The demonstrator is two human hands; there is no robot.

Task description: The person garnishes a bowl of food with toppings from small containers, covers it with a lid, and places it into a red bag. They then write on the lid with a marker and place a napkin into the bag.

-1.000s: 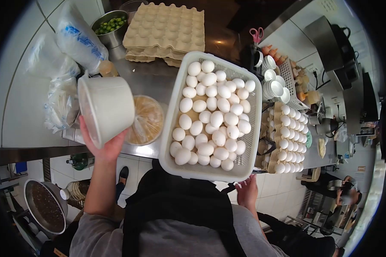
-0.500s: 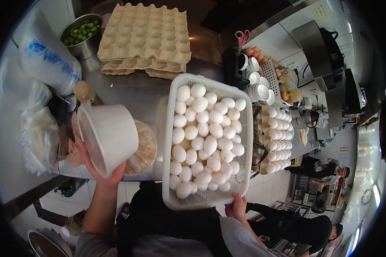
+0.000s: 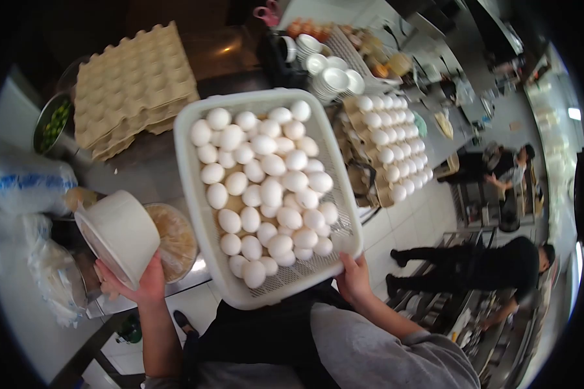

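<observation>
"While the round white plastic tub (image 3: pixel 128 227) is being held tilted on its side, how is it being gripped?"

"By the bare left hand (image 3: pixel 136 279), which is being kept clamped on the tub's near side, much as half a second ago. The tub's wide mouth is being turned leftward, and part of a round container of yellowish contents under clear plastic (image 3: pixel 175 240) is being covered by it."

"And how is the bare right hand (image 3: pixel 355 277) being used?"

"It is being clamped on the near right corner of the rectangular white plastic basket (image 3: pixel 305 275), where smooth white eggs (image 3: pixel 274 165) are being held in a heap. More of the thumb is being shown over the rim than a second ago."

"Where is the basket being kept?"

"Right of the tub, over the near edge of the grey steel counter (image 3: pixel 139 172); whether it is being partly borne by the counter cannot be told."

"What else is being altered?"

"The whole view is being swung. The basket is being seen farther left and more slanted, the stacked beige moulded egg trays (image 3: pixel 133 91) likewise, and more of a black-clothed co-worker (image 3: pixel 499 266) is being revealed, both legs included."
</observation>
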